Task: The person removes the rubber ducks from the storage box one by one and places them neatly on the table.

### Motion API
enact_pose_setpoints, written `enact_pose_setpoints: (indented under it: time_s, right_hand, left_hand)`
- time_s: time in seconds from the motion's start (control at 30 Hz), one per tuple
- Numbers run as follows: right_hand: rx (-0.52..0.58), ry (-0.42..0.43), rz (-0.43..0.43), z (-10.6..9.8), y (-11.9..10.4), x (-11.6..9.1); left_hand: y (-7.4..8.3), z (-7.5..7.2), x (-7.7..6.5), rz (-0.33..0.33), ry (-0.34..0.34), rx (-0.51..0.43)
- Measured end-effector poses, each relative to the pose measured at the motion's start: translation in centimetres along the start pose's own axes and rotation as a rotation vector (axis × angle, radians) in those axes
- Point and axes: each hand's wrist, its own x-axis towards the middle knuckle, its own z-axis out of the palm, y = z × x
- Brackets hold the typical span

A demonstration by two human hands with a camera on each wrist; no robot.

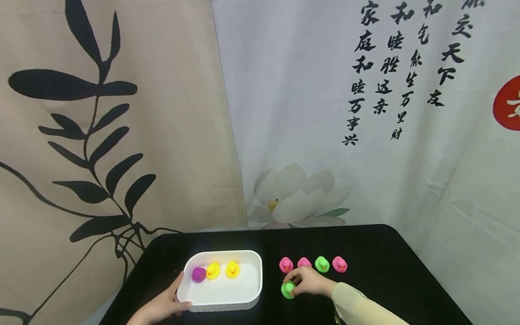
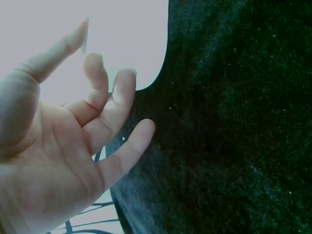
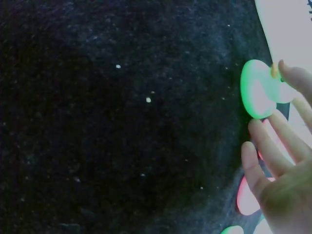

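Note:
A white plastic tray [image 1: 227, 295] stands at the left of the black table, with a purple duck [image 1: 198, 274] and two yellow ducks [image 1: 213, 270] inside. My left hand [image 1: 164, 303] grips the tray's left side; in the left wrist view, thumb and curled fingers [image 2: 124, 87] meet its pale corner. To the right of the tray, my right hand [image 1: 310, 282] pinches a green rubber duck [image 1: 286, 290] between thumb and fingers. The right wrist view shows this green duck [image 3: 257, 90] from the side, close to the thumb.
Behind the right hand, two pink ducks [image 1: 286, 265], a green duck [image 1: 322, 264] and another pink duck [image 1: 339, 264] form a row. The black table [image 1: 390, 271] ends at a hanging cloth [image 1: 300, 113] printed with plants and characters.

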Motion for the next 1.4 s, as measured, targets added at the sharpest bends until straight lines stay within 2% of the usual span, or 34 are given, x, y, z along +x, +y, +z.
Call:
enact_pose_setpoints:
  time_s: [0.1,0.33,0.6,0.73,0.93,1.23,1.4]
  right_hand:
    - [-0.006,0.016,-0.015,-0.6,-0.7,0.1]
    - [-0.063,0.091,-0.050,-2.3,-3.9,1.4]
    - [-0.123,0.101,-0.056,-1.7,-7.9,5.2]
    - [-0.059,0.104,0.013,-0.6,-9.4,7.2]
    - [0.149,0.148,0.130,1.7,-10.5,9.8]
    - [0.295,0.163,0.293,5.2,-10.1,12.9]
    - [0.350,0.220,0.370,7.1,-9.8,13.8]
  left_hand:
    - [-0.1,0.0,0.0,-0.001,0.003,-0.010]
    - [-0.2,0.1,0.0,0.010,-0.015,-0.039]
    - [-0.6,0.2,-0.2,-0.028,0.002,-0.075]
    - [-0.8,0.1,-0.2,-0.003,-0.015,-0.095]
    - [-0.9,0.1,-0.1,0.014,-0.033,-0.105]
    - [-1.0,0.1,-0.1,0.015,-0.029,-0.091]
    - [-0.8,0.1,-0.1,-0.005,-0.018,-0.091]
